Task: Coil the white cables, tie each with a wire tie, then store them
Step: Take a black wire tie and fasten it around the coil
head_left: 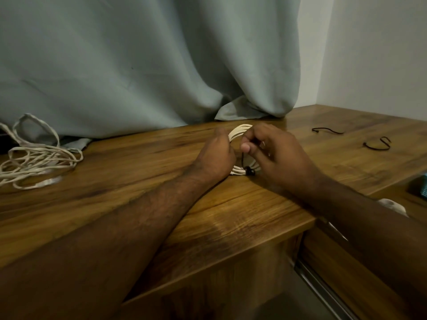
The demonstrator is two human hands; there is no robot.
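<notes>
A coiled white cable (pixel 238 131) stands on edge on the wooden desk (pixel 138 162) near the curtain. My left hand (pixel 216 155) grips the coil's left side. My right hand (pixel 275 153) pinches a black wire tie (pixel 248 170) that wraps the coil's lower part; its knot shows between my hands. A loose tangle of white cable (pixel 39 160) lies at the desk's far left. Two spare black wire ties (pixel 327 130) (pixel 379 144) lie on the desk to the right.
A grey-green curtain (pixel 138 65) hangs down onto the desk's back edge. A lower wooden surface continues to the right, with a dark teal object (pixel 419 188) at the frame edge. A white wall (pixel 369 54) closes the right side.
</notes>
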